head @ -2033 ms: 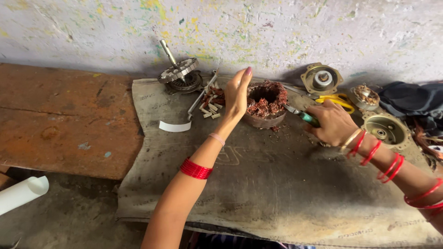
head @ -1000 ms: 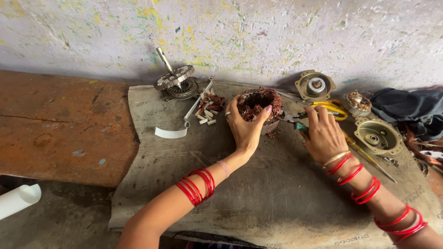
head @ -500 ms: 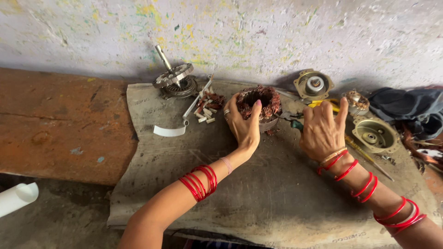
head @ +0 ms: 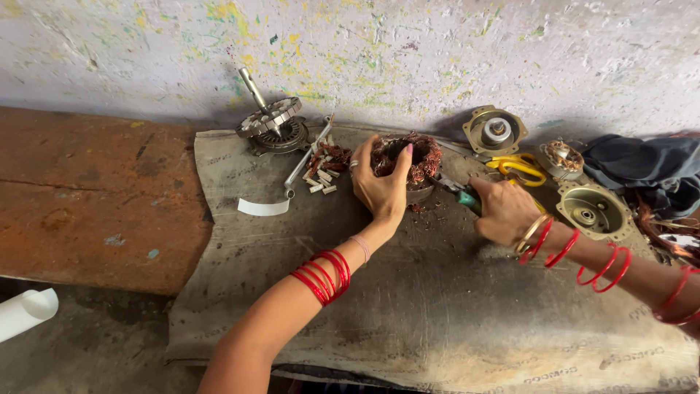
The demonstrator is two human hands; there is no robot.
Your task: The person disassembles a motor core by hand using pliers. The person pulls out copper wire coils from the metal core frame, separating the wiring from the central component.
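Hidden: the plier jaws lay behind the stator's edge, and the right forearm ran out of view at the right edge.
Left hand (head: 380,191): it was curled around the near rim of the stator (head: 408,160), thumb over the top, fingers wrapping the left side.
Right hand (head: 503,211): it was clenched on the teal-handled pliers (head: 461,195), whose nose pointed into the stator's right side.
Stator: a round metal ring packed with tangled copper windings, it stood on the sacking mat (head: 437,306) near the wall.
Around: a toothed steel rotor (head: 268,120) with an upright shaft, small white slips (head: 321,182), yellow scissors (head: 519,166), and a dished metal end cover (head: 592,210).
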